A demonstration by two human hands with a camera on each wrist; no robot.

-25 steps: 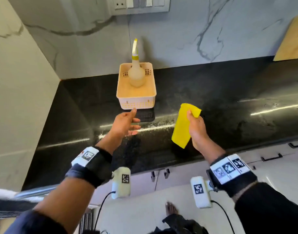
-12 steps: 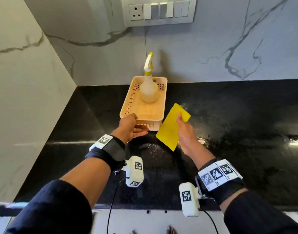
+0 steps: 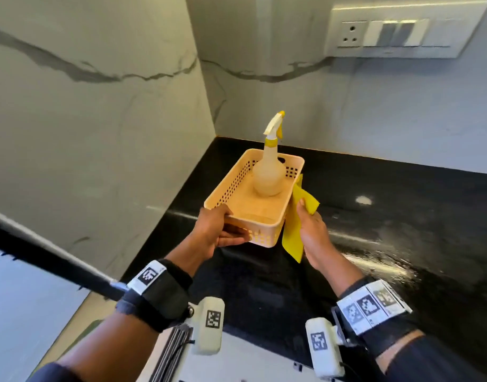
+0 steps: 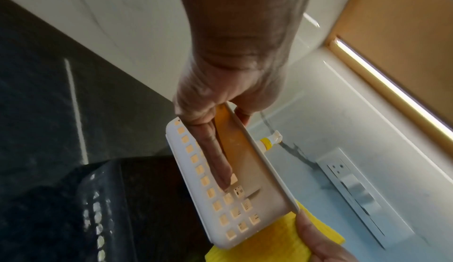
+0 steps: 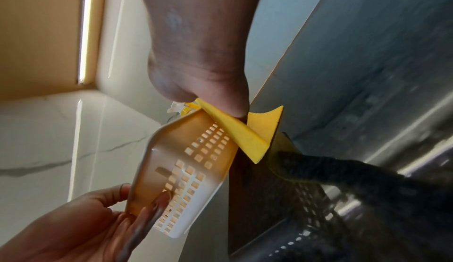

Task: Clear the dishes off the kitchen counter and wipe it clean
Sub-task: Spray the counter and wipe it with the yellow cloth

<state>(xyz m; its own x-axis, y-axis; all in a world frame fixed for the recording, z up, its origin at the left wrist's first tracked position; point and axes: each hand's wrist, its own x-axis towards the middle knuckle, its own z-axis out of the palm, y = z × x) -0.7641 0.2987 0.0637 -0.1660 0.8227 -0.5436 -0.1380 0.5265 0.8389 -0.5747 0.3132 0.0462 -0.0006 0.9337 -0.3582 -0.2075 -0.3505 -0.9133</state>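
Observation:
A cream perforated basket (image 3: pixel 231 186) with a spray bottle (image 3: pixel 267 175) standing in it is held a little above the black counter (image 3: pixel 402 216), near the wall corner. My left hand (image 3: pixel 212 232) grips its near left corner, thumb over the rim and fingers (image 4: pixel 215 161) flat under the base (image 4: pixel 230 208). My right hand (image 3: pixel 314 232) pinches a yellow cloth (image 3: pixel 292 232) and presses it against the basket's right wall (image 5: pixel 186 169). In the right wrist view the cloth (image 5: pixel 235 130) is folded under the thumb. The bottle's nozzle (image 4: pixel 267 142) peeks past the rim.
Marble walls meet in a corner just behind the basket. A switch panel (image 3: pixel 396 31) sits on the back wall above. The counter's right part shows wet, shiny streaks (image 3: pixel 374 255). The counter's front edge lies below my wrists.
My left hand reached forward and took the basket's near corner. The right hand carried the cloth to the basket's right side. The basket has come off the counter.

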